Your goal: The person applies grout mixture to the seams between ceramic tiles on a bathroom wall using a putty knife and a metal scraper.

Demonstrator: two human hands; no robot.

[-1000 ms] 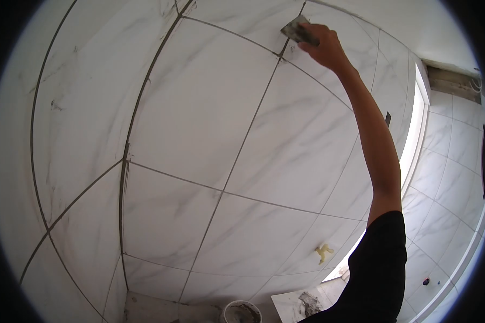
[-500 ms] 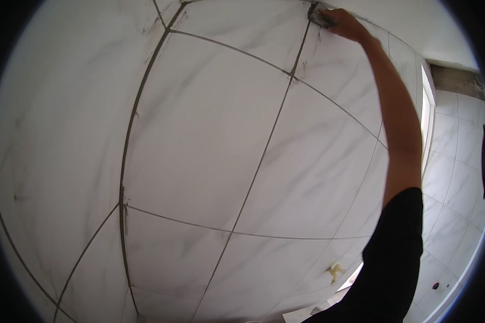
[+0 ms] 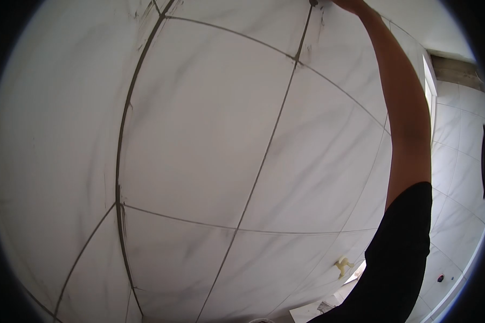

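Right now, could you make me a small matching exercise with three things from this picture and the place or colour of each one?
Things:
1. right hand
2. yellow clip
3. sleeve

Places or colours:
A. black, at the lower right
B. at the top edge, on the dark grout line
C. low on the tiled wall, near the sleeve

Pairs: 1-B, 2-C, 3-A

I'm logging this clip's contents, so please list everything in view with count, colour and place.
wall tiles: many, white with grey veining, filling the wall ahead
grout lines: several, dark grey, between the tiles
small clip: one, yellowish, low on the wall at right
side wall tiles: several, white, far right
right arm: one, bare, raised to the top edge
sleeve: one, black, lower right
right hand: mostly cut off at the top edge
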